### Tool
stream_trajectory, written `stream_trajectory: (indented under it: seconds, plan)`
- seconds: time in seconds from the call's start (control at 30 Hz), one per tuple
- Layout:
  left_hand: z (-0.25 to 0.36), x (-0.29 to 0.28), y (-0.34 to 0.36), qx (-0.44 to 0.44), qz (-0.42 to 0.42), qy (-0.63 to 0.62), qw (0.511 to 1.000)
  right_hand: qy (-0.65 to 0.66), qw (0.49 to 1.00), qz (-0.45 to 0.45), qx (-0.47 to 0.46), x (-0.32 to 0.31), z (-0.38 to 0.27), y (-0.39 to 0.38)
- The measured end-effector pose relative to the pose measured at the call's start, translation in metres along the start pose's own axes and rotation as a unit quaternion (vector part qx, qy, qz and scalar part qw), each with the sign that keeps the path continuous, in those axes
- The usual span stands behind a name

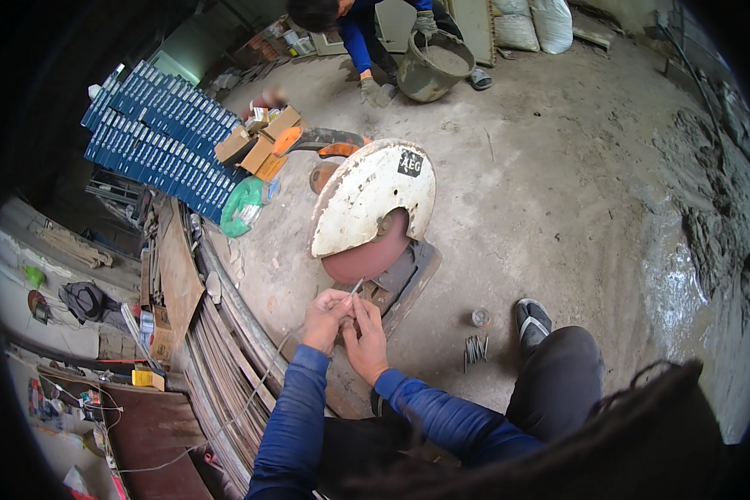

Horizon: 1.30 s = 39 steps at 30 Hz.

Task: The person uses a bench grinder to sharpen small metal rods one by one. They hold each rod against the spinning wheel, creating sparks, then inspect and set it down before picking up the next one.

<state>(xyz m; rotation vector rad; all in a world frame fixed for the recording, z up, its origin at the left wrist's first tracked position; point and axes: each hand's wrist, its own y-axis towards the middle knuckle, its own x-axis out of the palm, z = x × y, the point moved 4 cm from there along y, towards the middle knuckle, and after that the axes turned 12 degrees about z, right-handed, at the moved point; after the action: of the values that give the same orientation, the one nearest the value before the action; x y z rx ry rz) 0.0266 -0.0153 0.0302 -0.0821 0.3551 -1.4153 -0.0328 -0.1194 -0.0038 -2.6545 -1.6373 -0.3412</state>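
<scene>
My left hand (326, 322) and my right hand (366, 340) are close together, fingers pinched around a short, thin metal rod (357, 287). The rod's tip points up at the lower edge of a reddish-brown abrasive disc (371, 254); whether they touch, I cannot tell. That disc belongs to a cut-off saw with a worn white guard (373, 193) and an orange and black handle (312, 141). Under the disc lies the saw's dark base (412, 271). Several similar metal rods (475, 350) lie on the floor to my right, beside a small round tin (481, 317).
Blue boxes (158, 137) are stacked at the far left, next to opened cardboard boxes (262, 150) and a green plastic bag (241, 208). Long metal bars (229, 358) run along my left. A gloved co-worker in blue bends over a mortar bucket (433, 71). Wet cement (675, 267) covers floor at right.
</scene>
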Motion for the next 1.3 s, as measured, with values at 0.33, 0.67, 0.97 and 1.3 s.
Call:
stream_trajectory:
  seconds: [0.33, 0.67, 0.97, 1.3]
  plan:
    - [0.000, 0.002, 0.004, 0.048, 0.011, -0.006, 0.999, 0.004, 1.000, 0.013, -0.018, 0.002, 0.005, 0.002]
    - [-0.051, 0.074, -0.007, 0.152, -0.016, 0.261, 0.953, -0.043, 0.950, 0.254, -0.176, -0.083, -0.093, 0.096]
    - [-0.166, 0.230, -0.004, 0.120, -0.002, 0.405, 0.906, -0.220, 0.910, 0.080, -0.341, -0.192, -0.227, 0.185]
    - [-0.260, 0.255, 0.007, 0.033, 0.101, 0.474, 0.874, -0.186, 0.885, 0.054, -0.423, -0.219, -0.242, 0.192]
